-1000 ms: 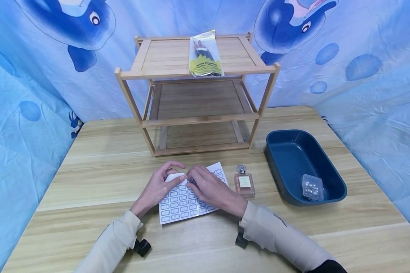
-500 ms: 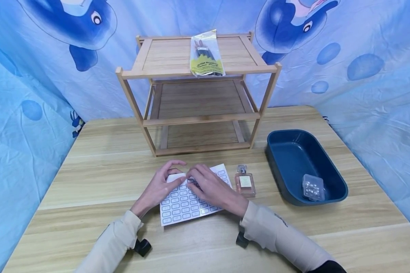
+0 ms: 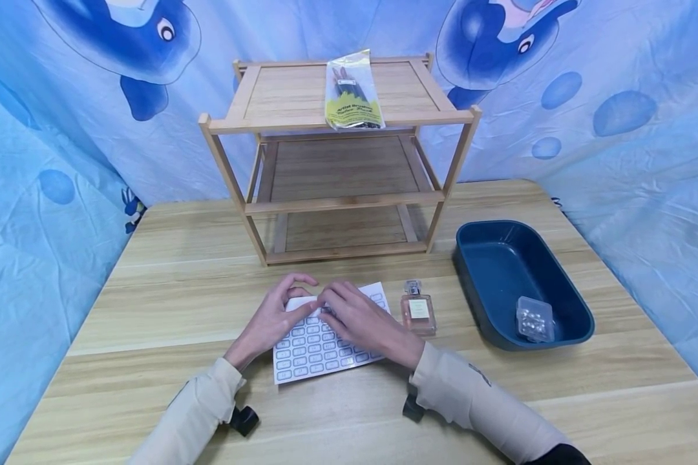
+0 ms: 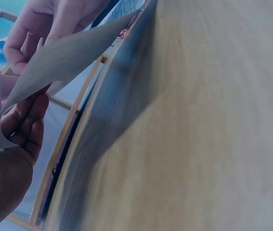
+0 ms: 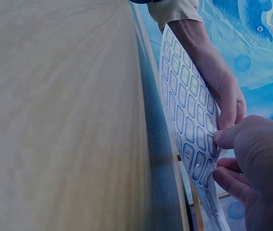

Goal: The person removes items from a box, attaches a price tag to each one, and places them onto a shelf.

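A white sheet of labels [image 3: 308,352], printed with rows of small blue-outlined boxes, is held up off the wooden table between both hands. My left hand [image 3: 270,321] grips its far left edge, thumb on the printed face. The left wrist view shows the plain back of the sheet [image 4: 69,57] bending down into the curled left fingers. Close beside it, my right hand [image 3: 363,321] pinches the sheet near its upper edge with thumb and fingers. In the right wrist view the right thumb and fingertips meet at the edge of the printed face [image 5: 189,106].
Right of the sheet lies a pink perfume bottle [image 3: 418,311]. Farther right, a dark blue basin [image 3: 494,258] holds a clear box of small silvery pieces [image 3: 535,319]. Behind stands a wooden three-tier shelf [image 3: 343,206] with a packet of artist brushes [image 3: 353,93] on top.
The right part of the label sheet has shifted slightly to the right. Both hands stay nearly in place, with small movements of the right fingers at the sheet's edge.
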`<state>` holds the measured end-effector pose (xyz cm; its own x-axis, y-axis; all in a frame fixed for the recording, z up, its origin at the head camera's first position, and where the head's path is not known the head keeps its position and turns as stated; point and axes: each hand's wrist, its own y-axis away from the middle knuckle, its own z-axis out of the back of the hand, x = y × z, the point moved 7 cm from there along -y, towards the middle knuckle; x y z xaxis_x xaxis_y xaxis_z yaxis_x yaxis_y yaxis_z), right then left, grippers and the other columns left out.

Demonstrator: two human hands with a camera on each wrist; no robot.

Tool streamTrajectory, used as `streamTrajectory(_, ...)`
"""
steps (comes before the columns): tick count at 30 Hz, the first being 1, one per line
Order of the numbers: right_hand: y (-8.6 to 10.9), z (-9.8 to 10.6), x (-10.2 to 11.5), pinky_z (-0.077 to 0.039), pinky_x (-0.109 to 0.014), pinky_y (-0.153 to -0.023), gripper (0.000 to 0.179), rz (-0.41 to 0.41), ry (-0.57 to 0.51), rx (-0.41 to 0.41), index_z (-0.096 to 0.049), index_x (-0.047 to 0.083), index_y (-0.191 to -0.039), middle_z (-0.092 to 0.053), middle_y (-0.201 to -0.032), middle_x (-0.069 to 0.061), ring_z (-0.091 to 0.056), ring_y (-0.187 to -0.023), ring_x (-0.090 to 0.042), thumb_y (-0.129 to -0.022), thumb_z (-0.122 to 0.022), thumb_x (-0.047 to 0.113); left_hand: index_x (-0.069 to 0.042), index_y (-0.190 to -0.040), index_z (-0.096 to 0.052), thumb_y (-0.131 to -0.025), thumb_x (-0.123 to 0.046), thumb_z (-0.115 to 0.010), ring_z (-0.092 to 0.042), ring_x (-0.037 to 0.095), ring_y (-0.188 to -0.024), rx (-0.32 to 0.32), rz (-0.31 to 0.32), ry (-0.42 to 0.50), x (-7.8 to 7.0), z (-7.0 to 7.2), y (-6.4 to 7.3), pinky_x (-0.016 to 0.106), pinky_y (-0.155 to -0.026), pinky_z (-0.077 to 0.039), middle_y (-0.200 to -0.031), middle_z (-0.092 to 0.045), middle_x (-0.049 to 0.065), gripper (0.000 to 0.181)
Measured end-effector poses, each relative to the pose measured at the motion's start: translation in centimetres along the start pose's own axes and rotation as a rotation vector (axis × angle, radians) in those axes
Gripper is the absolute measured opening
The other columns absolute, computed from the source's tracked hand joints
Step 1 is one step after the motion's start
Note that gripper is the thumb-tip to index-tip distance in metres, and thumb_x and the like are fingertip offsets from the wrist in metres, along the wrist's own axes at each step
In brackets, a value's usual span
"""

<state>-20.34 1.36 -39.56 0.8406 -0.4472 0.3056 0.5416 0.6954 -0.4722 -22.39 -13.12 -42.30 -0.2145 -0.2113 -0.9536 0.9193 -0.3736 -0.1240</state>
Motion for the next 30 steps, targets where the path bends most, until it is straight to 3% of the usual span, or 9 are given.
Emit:
streamTrajectory(13, 0.09, 0.29, -0.16, -0.052, -0.028, -0.084, 0.010, 0.001, -0.004, 0.007, -0.062, 0.009, -0.107, -0.060, -0.109, -0.004, -0.057, -0.099, -0.017, -0.100, -0.068, 0.008, -0.003, -0.135, -0.051, -0.100, -0.005, -0.067, -0.072, 0.025, -0.082, 0.022, 0.024, -0.030, 0.13, 0.08, -0.02, 0.028, -0.071, -0.055, -0.105, -0.074, 0.013, 0.039)
streamTrajectory(20, 0.10, 0.50, -0.24, -0.052, -0.028, -0.084, 0.015, 0.009, -0.004, -0.001, -0.064, 0.009, -0.114, -0.061, -0.113, -0.004, -0.059, -0.102, -0.018, -0.100, -0.068, 0.009, -0.004, -0.137, -0.050, -0.099, -0.006, -0.068, -0.072, 0.026, -0.082, 0.020, 0.011, -0.007, -0.15, 0.14, -0.08, 0.029, -0.070, -0.055, -0.105, -0.074, 0.014, 0.041)
streamTrajectory(30, 0.15, 0.20, -0.58, -0.052, -0.028, -0.086, 0.011, 0.000, -0.055, 0.034, -0.064, 0.010, -0.112, -0.059, -0.112, -0.003, -0.057, -0.102, -0.017, -0.102, -0.065, 0.010, -0.003, -0.134, -0.053, -0.098, -0.006, -0.069, -0.073, 0.025, -0.085, 0.038, 0.015, -0.011, 0.01, -0.26, -0.10, 0.029, -0.073, -0.054, -0.106, -0.075, 0.013, 0.040)
